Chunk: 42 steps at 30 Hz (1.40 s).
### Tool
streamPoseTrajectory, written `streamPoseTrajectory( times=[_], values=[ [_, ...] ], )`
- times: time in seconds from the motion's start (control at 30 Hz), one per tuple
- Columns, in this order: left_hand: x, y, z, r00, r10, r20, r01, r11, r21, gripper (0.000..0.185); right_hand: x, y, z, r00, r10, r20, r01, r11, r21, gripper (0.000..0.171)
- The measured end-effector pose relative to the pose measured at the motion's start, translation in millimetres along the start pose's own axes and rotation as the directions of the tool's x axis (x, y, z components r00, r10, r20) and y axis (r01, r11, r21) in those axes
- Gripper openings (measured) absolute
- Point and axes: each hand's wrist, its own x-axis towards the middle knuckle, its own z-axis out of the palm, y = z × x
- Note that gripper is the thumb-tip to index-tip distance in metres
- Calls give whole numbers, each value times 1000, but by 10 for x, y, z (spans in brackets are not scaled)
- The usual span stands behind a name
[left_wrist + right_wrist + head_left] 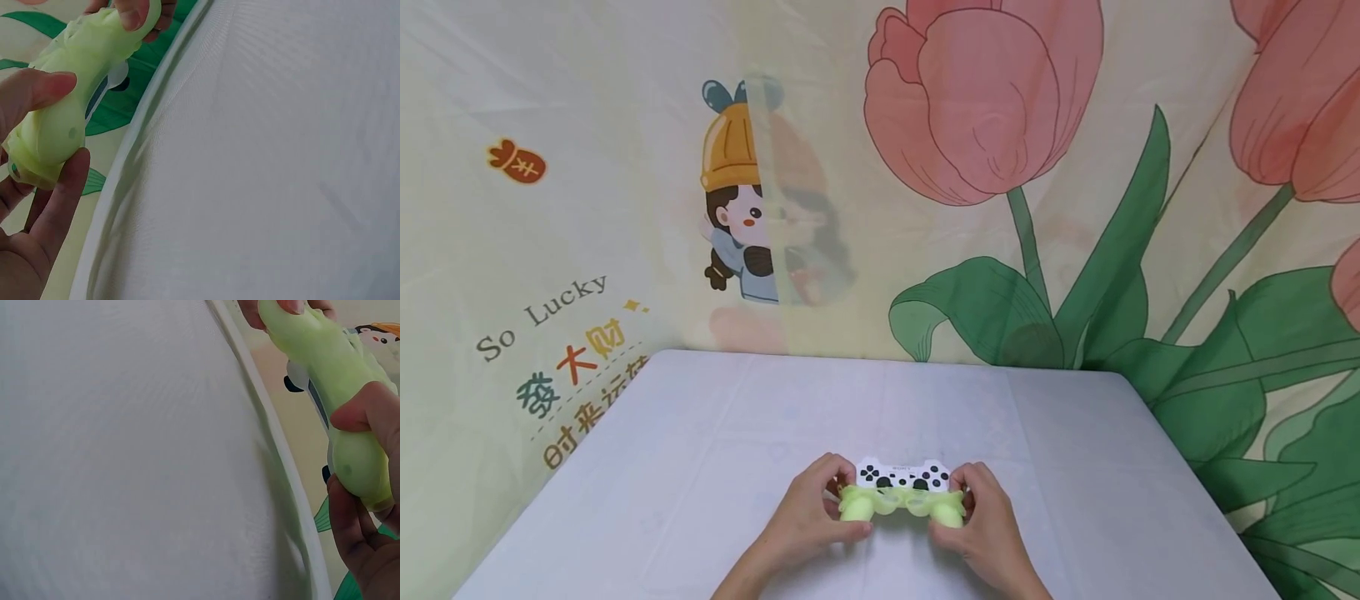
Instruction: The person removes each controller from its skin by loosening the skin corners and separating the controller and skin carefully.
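A white game controller [898, 475] with black buttons and sticks is held above the table near its front. Around its grips and lower half sits a pale green, soft-looking cover [887, 500], while the white button face shows bare along the far side. My left hand [808, 510] grips the left end, thumb on the cover's grip and fingers at the far corner. At the right end my right hand [987, 517] holds on in the same way. Both wrist views show thumbs pressing the rounded green cover [59, 128], its folds bunched along one edge.
A white-covered table [820, 408] spreads beneath the hands. Behind it hangs a cloth backdrop [820, 50] printed with pink tulips, leaves, a cartoon figure and lettering, close along the table's far edge.
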Motion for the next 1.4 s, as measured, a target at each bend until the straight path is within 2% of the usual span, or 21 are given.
streamPoseTrajectory(
  times=[0.17, 0.5, 0.67, 0.8, 0.97, 1.07, 1.23, 1.4],
  values=[
    [18, -16, 1, 1000, 13, 0, -13, 1000, 17, 52, -5, -12, 33, 1000, -14, -24, 13, 1000, -23, 53],
    [24, -8, 17, 999, 19, -44, -17, 998, 59, 48, 1, -77, 46, 993, -42, -107, 38, 998, -46, 56],
    [28, 10, 24, 999, 9, -50, -5, 997, 76, 46, 3, -77, 22, 995, -2, -96, -4, 997, -71, 56],
    [15, 8, 18, 999, -35, -42, 38, 996, 82, 44, 8, -63, 4, 995, 88, -41, -90, 994, -58, 53],
    [14, -35, 9, 995, -93, -31, 94, 995, 15, 46, 27, -57, -6, 983, 178, 49, -178, 984, 4, 53],
    [17, -57, 8, 993, -114, -6, 113, 991, -70, 51, 35, -47, -17, 973, 209, 99, -214, 976, 35, 58],
    [8, -65, 10, 990, -136, 45, 143, 959, -246, 61, 53, -1, -45, 951, 259, 171, -285, 946, 153, 66],
    [11, -55, 1, 982, -180, 51, 187, 945, -270, 62, 56, 56, -65, 934, 281, 219, -333, 908, 254, 70]
  ],
)
